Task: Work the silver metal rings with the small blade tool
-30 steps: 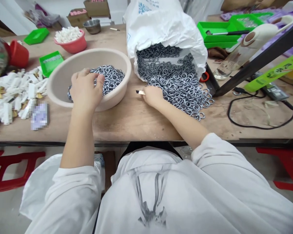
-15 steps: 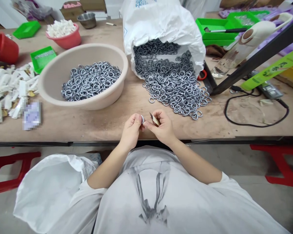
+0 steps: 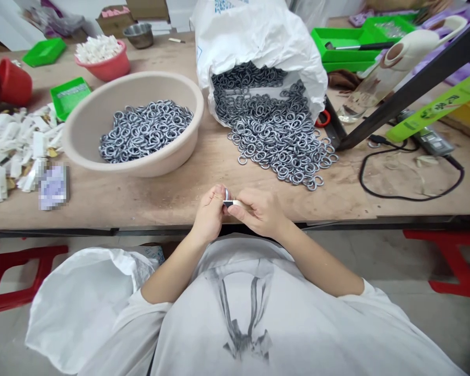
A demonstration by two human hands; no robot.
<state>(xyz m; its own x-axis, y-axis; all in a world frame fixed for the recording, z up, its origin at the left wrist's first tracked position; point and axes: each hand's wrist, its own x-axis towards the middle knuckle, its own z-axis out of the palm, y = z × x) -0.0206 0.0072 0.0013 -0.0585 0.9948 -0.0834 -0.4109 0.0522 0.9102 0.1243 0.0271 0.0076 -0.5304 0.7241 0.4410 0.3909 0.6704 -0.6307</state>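
Over the front edge of the table, my left hand (image 3: 208, 213) is closed, pinching a grey ring (image 3: 226, 195) between thumb and fingers. My right hand (image 3: 263, 211) grips a small flat blade-like tool (image 3: 228, 203) with a dark tip and a pale grip. Its tip reaches the lower side of the ring; whether the two touch I cannot make out. Behind my hands, loose grey rings (image 3: 293, 151) spill out of a white sack (image 3: 254, 36) lying on its side. To the left, a beige basin (image 3: 131, 166) holds many more rings.
White plastic pieces (image 3: 13, 146) lie heaped at the left, beside a small green tray (image 3: 68, 99). A red bowl (image 3: 119, 65) of white parts stands behind the basin. On the right are a black bar (image 3: 407, 86), a clear bottle (image 3: 376, 83) and a black cable (image 3: 407, 199).
My right hand has turned and moved left, bringing the tool's dark tip to the ring. My left hand keeps its pinch in nearly the same place.
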